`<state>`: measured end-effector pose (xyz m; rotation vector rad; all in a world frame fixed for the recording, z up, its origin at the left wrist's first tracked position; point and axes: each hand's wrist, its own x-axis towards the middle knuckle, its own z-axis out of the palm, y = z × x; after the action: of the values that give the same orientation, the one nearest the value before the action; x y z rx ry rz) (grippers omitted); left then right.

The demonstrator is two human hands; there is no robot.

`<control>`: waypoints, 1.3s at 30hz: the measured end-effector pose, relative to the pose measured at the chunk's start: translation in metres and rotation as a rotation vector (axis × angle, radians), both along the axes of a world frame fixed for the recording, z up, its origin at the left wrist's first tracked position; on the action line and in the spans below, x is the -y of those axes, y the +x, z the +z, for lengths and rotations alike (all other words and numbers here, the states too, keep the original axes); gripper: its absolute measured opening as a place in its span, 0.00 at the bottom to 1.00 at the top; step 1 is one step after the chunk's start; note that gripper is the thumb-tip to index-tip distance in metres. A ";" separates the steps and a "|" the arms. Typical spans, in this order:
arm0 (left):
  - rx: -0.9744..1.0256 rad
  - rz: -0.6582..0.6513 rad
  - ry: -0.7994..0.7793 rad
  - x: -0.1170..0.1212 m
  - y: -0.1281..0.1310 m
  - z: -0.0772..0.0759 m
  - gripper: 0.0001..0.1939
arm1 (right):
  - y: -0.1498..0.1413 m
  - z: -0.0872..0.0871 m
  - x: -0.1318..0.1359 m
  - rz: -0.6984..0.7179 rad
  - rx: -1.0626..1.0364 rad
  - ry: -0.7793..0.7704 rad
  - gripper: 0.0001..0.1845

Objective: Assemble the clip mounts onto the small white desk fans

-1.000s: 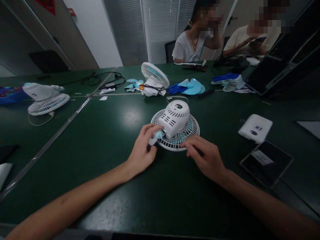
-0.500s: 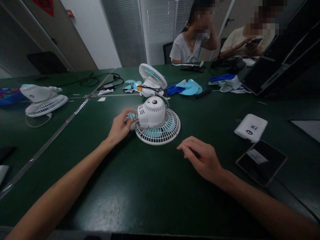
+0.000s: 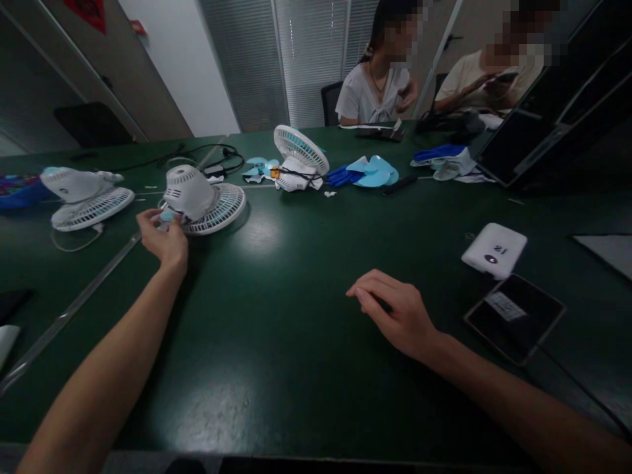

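Observation:
My left hand [image 3: 165, 237] is closed round the clip end of a white fan [image 3: 190, 191], where a light-blue knob [image 3: 168, 215] shows between thumb and fingers. This fan is face down, its round grille [image 3: 224, 207] against or just over the table; I cannot tell which. Its motor housing points up. Over the middle right of the table rests my right hand [image 3: 395, 313], fingers curled together and thumb against them, with nothing seen in it. The inside of that palm is hidden.
Another white fan [image 3: 93, 204] lies at the left, and a third [image 3: 299, 161] at the back. Blue fan blades [image 3: 375, 172], gloves [image 3: 444, 161] and a black cable [image 3: 182, 157] lie beyond. At right are a white box [image 3: 496, 250] and a black pad [image 3: 516, 319]. Two people sit opposite.
My left hand has moved the fan from the middle of the table to the left, close to the metal seam. My right hand has stayed nearly where it was.

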<state>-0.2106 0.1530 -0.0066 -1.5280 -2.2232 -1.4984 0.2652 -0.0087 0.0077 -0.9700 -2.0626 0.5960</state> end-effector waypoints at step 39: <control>0.082 0.071 0.036 -0.001 0.017 -0.007 0.17 | -0.001 0.000 0.000 0.029 0.043 -0.043 0.12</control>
<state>-0.1936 0.1545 -0.0137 -1.3873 -2.2547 -1.5988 0.2642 -0.0084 0.0074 -0.9867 -2.1127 0.6422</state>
